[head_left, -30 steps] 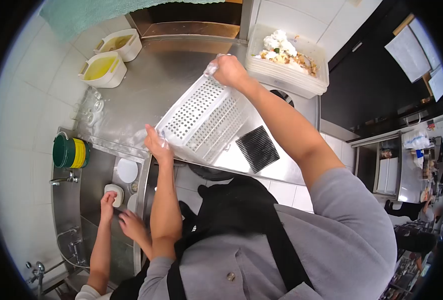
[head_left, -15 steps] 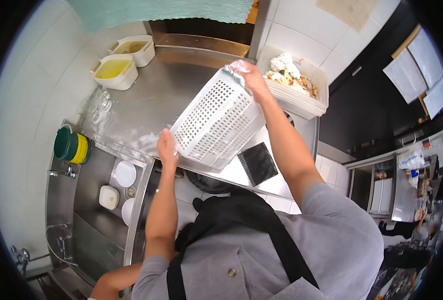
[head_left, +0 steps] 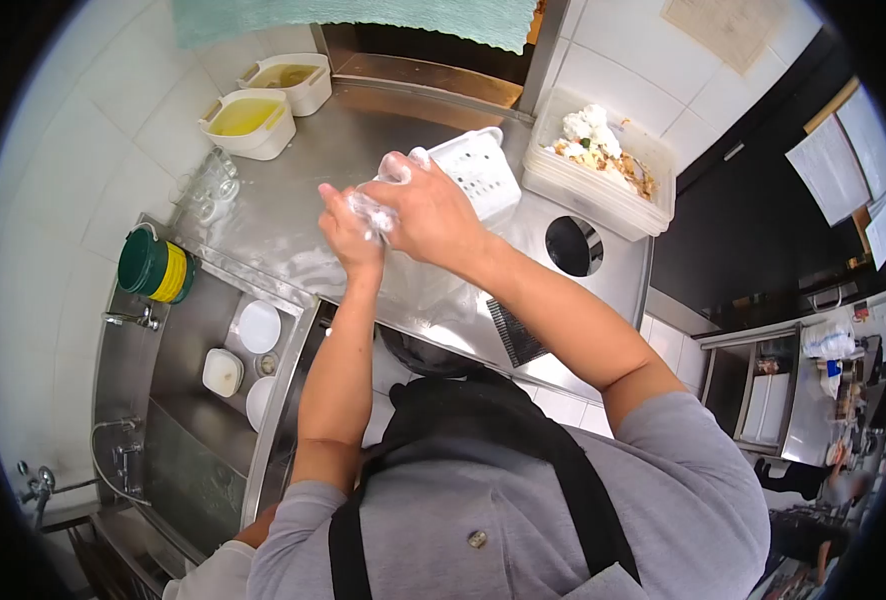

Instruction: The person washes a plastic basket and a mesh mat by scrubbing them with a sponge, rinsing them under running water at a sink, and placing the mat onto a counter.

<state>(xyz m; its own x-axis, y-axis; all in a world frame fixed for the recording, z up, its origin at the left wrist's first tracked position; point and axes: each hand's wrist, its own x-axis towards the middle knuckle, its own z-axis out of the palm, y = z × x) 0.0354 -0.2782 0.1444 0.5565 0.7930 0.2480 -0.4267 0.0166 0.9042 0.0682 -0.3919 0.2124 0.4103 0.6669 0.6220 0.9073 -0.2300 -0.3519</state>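
My right hand (head_left: 431,208), wet with soap foam, is closed in front of the basket. Whatever lies inside its fingers is hidden. My left hand (head_left: 351,238) meets it from the left, with white foam (head_left: 371,212) between the two. Some of its fingers are covered, and I cannot make out what they grip. Beyond my hands, a white perforated plastic basket (head_left: 478,172) rests tilted on the steel counter (head_left: 293,215), mostly blocked from sight. A black ridged mat (head_left: 515,335) lies near the counter's front edge, partly under my right forearm.
Stacked tubs (head_left: 603,200) with food scraps stand right, beside a round counter hole (head_left: 574,246). Two white tubs of yellowish liquid (head_left: 248,125) and clear glasses (head_left: 206,190) sit left. A green bucket (head_left: 153,262) adjoins the sink (head_left: 183,360) holding dishes. Another person's sleeve (head_left: 208,574) shows lower left.
Both hands have left their grips on the basket's ends and come together in front of it. The basket now lies farther back, and the counter hole shows. The green-and-white sponge is out of sight.
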